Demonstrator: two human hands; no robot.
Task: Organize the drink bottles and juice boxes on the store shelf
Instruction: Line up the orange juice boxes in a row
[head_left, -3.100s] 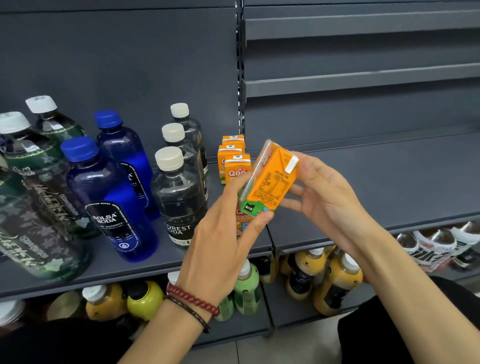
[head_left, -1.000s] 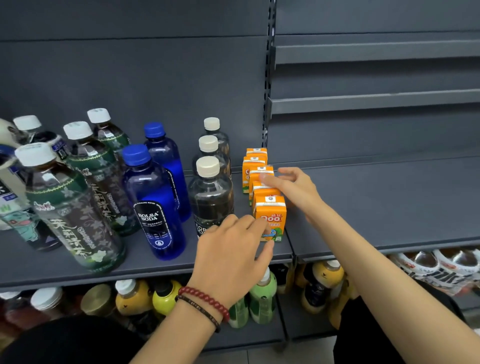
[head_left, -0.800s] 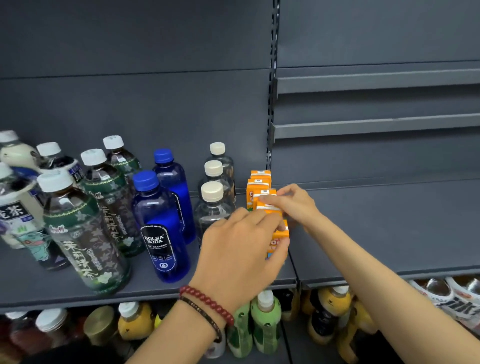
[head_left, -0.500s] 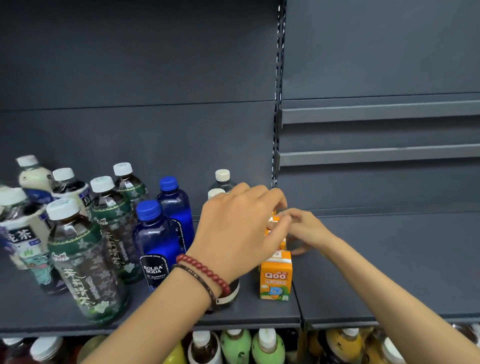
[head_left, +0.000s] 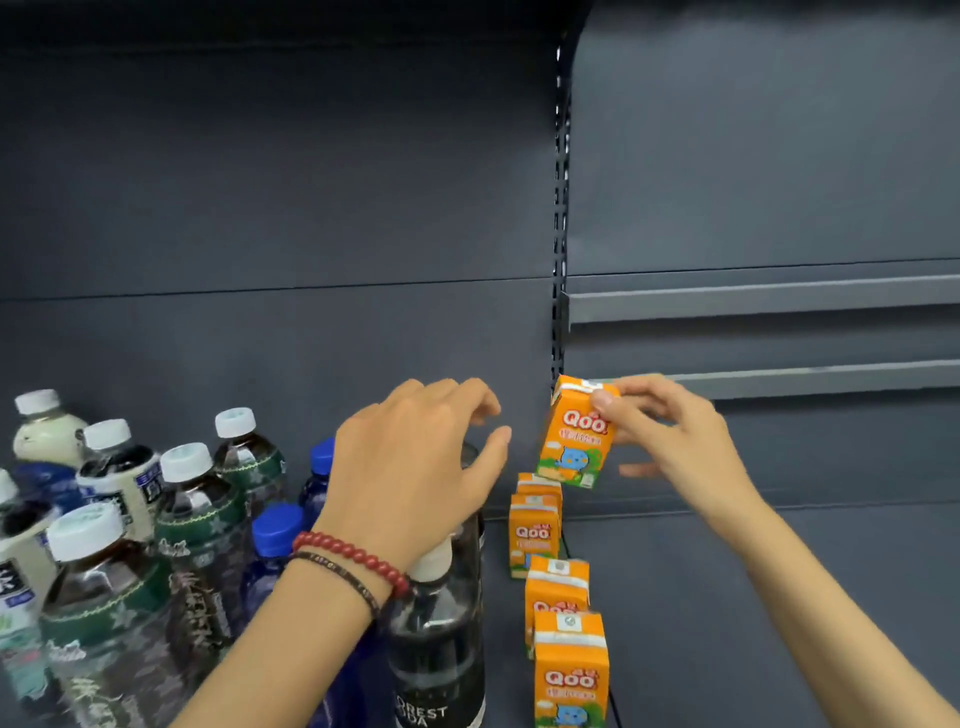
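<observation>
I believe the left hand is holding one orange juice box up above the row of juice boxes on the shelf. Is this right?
Not quite: in the head view the right hand holds the orange juice box above the row of juice boxes; the left hand holds nothing.

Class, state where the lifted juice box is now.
Head view, right of centre: the right hand holds the lifted juice box above the far end of the juice box row, by the slotted upright.

Dark grey shelf (head_left: 727, 597) carries bottles (head_left: 208, 519) beside a row of juice boxes (head_left: 534, 535).
</observation>
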